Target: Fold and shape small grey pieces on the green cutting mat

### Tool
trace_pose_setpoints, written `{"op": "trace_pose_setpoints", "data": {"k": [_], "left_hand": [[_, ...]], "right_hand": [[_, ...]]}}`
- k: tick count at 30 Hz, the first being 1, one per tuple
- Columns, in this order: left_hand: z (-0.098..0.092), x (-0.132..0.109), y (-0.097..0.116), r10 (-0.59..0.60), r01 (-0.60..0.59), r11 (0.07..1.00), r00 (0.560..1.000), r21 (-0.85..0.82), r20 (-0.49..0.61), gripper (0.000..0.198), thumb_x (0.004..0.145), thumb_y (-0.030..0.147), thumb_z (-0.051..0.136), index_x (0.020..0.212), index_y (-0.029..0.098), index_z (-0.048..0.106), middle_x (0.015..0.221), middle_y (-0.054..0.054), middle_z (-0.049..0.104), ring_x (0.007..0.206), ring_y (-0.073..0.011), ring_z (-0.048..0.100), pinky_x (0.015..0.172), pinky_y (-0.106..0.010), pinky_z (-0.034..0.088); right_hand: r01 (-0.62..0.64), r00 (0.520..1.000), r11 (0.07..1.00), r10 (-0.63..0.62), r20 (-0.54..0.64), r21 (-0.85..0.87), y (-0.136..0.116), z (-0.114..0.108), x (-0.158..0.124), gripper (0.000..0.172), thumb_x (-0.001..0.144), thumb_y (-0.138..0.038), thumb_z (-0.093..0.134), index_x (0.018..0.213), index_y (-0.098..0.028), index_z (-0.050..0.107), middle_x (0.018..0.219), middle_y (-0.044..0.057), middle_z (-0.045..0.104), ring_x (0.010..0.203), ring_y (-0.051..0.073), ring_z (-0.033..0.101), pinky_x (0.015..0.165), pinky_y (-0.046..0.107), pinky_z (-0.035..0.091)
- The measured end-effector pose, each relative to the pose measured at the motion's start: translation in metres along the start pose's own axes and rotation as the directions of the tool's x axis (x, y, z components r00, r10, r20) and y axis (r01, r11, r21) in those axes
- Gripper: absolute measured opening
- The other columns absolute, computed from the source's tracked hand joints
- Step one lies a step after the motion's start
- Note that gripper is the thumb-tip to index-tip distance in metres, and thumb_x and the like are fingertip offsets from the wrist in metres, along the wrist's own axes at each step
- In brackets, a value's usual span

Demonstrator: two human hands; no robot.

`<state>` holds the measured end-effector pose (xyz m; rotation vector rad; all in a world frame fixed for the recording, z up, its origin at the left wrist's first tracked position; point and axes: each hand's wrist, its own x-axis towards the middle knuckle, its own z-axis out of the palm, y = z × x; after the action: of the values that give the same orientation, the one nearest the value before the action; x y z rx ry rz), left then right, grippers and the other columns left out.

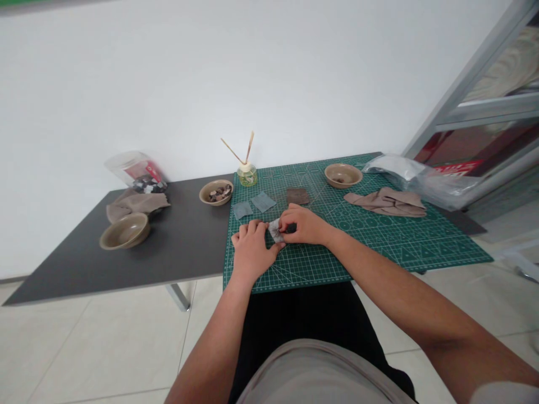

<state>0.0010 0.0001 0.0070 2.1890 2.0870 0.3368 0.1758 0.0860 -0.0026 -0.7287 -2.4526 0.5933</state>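
A small grey, speckled square sheet (275, 230) lies on the green cutting mat (362, 247) between my hands. My left hand (254, 249) rests on the mat with its fingers spread, thumb and index fingertips at the sheet's left and lower edges. My right hand (309, 224) is closed in a pinch over the sheet, and a small dark piece (291, 228) shows among its fingers. Exactly what that piece is, I cannot make out. Just beyond lie two blue-grey squares (263, 201) and a brown square (297, 196).
A bowl of small pieces (203, 196), a jar with two brushes (247, 175) and another bowl (357, 178) stand behind. Right are a crumpled brown cloth (389, 202) and a plastic bag (421, 177). Far left: a bowl (126, 238), cloth (137, 206) and clear bag (137, 168).
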Motion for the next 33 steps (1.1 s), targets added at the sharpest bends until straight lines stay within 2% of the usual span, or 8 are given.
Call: {"op": "trace_pose_setpoints", "data": {"k": [5,8,13,16,20,24,28,33], "left_hand": [[0.001,0.000,0.000,0.011,-0.011,1.000,1.000,0.005,-0.002,0.046,0.084,0.053,0.062,0.121,0.027,0.054,0.133,-0.008,0.055,0.122,-0.0305,0.046,0.096,-0.046,0.037],[0.002,0.000,-0.001,0.017,-0.017,1.000,1.000,-0.004,-0.014,0.047,0.084,0.055,0.062,0.121,0.027,0.054,0.133,-0.008,0.054,0.121,-0.0307,0.046,0.096,-0.046,0.037],[0.000,0.000,-0.002,-0.004,0.004,1.000,1.000,-0.003,0.002,0.047,0.084,0.055,0.062,0.122,0.027,0.054,0.134,-0.008,0.053,0.122,-0.0308,0.045,0.097,-0.047,0.036],[-0.001,0.001,-0.001,-0.014,0.014,1.000,1.000,0.002,0.020,0.047,0.084,0.054,0.062,0.122,0.027,0.054,0.134,-0.008,0.054,0.122,-0.0311,0.045,0.097,-0.046,0.036],[-0.001,0.002,-0.002,-0.010,0.010,1.000,1.000,0.007,0.019,0.045,0.084,0.054,0.062,0.120,0.027,0.055,0.133,-0.009,0.054,0.121,-0.0309,0.046,0.097,-0.046,0.036],[0.001,0.002,-0.003,0.005,-0.005,1.000,1.000,0.002,-0.003,0.045,0.084,0.055,0.061,0.118,0.026,0.055,0.132,-0.008,0.054,0.121,-0.0310,0.046,0.096,-0.047,0.037],[0.000,0.002,-0.002,-0.015,0.014,1.000,1.000,0.009,0.014,0.046,0.084,0.055,0.062,0.120,0.027,0.055,0.134,-0.008,0.053,0.122,-0.0314,0.045,0.097,-0.047,0.037],[-0.001,0.001,-0.002,-0.013,0.013,1.000,1.000,0.010,0.019,0.044,0.084,0.052,0.062,0.120,0.027,0.055,0.133,-0.008,0.054,0.122,-0.0312,0.045,0.097,-0.046,0.036]], "right_hand": [[0.034,0.996,0.997,-0.040,0.083,0.072,-0.001,0.003,0.005,0.005,0.082,-0.022,0.071,0.078,-0.022,0.072,0.088,-0.001,0.076,0.081,0.018,0.058,0.085,0.037,0.039],[0.014,0.999,1.000,-0.013,0.034,-0.012,0.004,0.007,0.010,0.005,0.085,-0.023,0.068,0.084,-0.020,0.071,0.093,0.003,0.075,0.085,0.020,0.058,0.086,0.038,0.038],[-0.068,0.995,0.991,0.059,-0.079,-0.115,0.007,0.008,0.007,0.009,0.076,-0.018,0.069,0.071,-0.020,0.062,0.082,0.002,0.066,0.082,0.019,0.053,0.082,0.034,0.039],[0.014,1.000,0.998,-0.015,-0.010,-0.064,0.003,0.005,0.005,0.013,0.074,-0.017,0.071,0.068,-0.020,0.060,0.077,0.000,0.065,0.078,0.018,0.052,0.080,0.033,0.039],[0.079,0.994,0.997,-0.078,0.073,-0.006,0.001,0.006,0.008,0.007,0.083,-0.020,0.068,0.076,-0.020,0.066,0.086,0.001,0.071,0.081,0.018,0.056,0.085,0.035,0.038],[-0.001,1.000,0.996,0.001,0.001,-0.092,0.007,0.011,0.012,0.007,0.086,-0.022,0.065,0.080,-0.020,0.067,0.090,0.004,0.071,0.085,0.020,0.055,0.086,0.036,0.038],[-0.057,0.997,0.989,0.049,-0.064,-0.133,0.007,0.011,0.009,0.009,0.078,-0.017,0.067,0.072,-0.020,0.060,0.082,0.002,0.064,0.083,0.019,0.052,0.081,0.033,0.039],[0.059,0.996,0.998,-0.059,0.066,0.001,-0.001,0.005,0.007,0.011,0.077,-0.016,0.069,0.071,-0.021,0.062,0.080,-0.001,0.068,0.076,0.017,0.054,0.081,0.033,0.039]]}}
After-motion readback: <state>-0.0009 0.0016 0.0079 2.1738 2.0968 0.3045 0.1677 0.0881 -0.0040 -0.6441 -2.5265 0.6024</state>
